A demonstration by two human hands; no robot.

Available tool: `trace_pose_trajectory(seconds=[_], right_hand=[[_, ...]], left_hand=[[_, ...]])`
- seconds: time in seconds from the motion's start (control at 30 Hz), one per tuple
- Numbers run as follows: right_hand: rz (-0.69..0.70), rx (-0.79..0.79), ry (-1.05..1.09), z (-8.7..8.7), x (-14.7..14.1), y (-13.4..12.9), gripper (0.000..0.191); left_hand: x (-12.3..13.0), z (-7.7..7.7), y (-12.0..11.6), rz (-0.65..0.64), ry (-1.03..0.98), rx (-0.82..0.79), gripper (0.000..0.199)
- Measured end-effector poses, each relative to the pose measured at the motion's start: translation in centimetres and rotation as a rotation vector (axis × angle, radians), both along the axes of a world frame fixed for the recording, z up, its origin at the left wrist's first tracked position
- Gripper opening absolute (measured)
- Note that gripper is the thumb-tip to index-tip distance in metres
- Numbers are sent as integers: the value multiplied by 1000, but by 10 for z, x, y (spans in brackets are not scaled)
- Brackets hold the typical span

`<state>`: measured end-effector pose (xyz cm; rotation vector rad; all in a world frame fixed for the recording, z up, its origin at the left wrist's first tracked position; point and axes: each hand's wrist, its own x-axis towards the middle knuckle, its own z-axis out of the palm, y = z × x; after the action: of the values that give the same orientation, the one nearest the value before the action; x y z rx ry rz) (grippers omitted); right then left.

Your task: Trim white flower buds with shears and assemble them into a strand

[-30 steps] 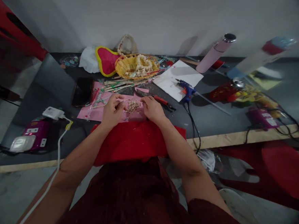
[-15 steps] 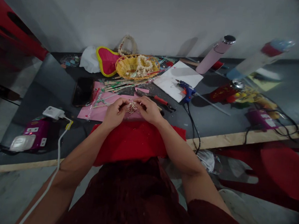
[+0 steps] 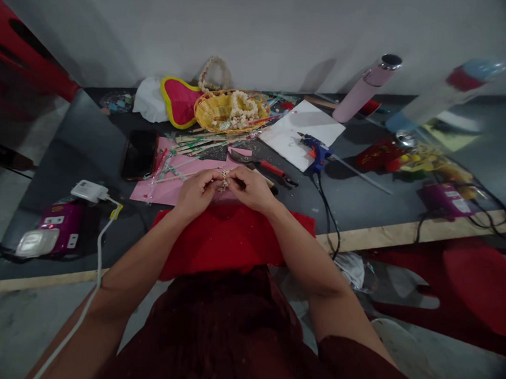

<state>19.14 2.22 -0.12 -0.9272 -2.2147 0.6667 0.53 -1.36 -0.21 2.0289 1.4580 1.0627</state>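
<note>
Between my fingertips is a small cream-and-reddish beaded piece (image 3: 225, 180), partly hidden by the fingers. My left hand (image 3: 197, 194) pinches its left side, and my right hand (image 3: 252, 188) pinches its right side. Both hands are just above the near part of a pink sheet (image 3: 170, 190). A red cloth (image 3: 232, 240) lies at the table edge below my wrists. Just beyond my right hand are pliers-like cutters (image 3: 268, 167) with red handles. Several thin sticks (image 3: 199, 145) with green markings lie behind the hands.
A yellow wicker basket (image 3: 206, 114) holds cream strands. A blue glue gun (image 3: 318, 152) rests by a white sheet (image 3: 296, 123), its cord hanging over the front edge. Around stand a pink flask (image 3: 359, 93), red can (image 3: 379, 154), phone (image 3: 140, 155) and purple power socket (image 3: 62, 228).
The fingers have shifted on the beaded piece, which now looks narrower and more covered between them. The hands stay in nearly the same place; the camera view has moved slightly.
</note>
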Motion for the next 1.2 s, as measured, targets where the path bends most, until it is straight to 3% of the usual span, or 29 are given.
trace_pose_trajectory(seconds=[0.2,0.47,0.73,0.97,1.2], right_hand=[[11,-39,30,-2,-2,1,12],[-304,65,27,5,17,14,26],[-271,210,-293,-6,9,19,30],[-276,193,-253,-4,9,20,31],[-415,204,-219,2,33,26,25]], left_hand=[[2,4,-1,-10,-68,-1,14],[3,7,-3,79,-191,-21,13],[4,7,-2,104,-157,-5,12],[3,4,-1,93,-177,-35,13],[1,2,0,130,-158,-8,13]])
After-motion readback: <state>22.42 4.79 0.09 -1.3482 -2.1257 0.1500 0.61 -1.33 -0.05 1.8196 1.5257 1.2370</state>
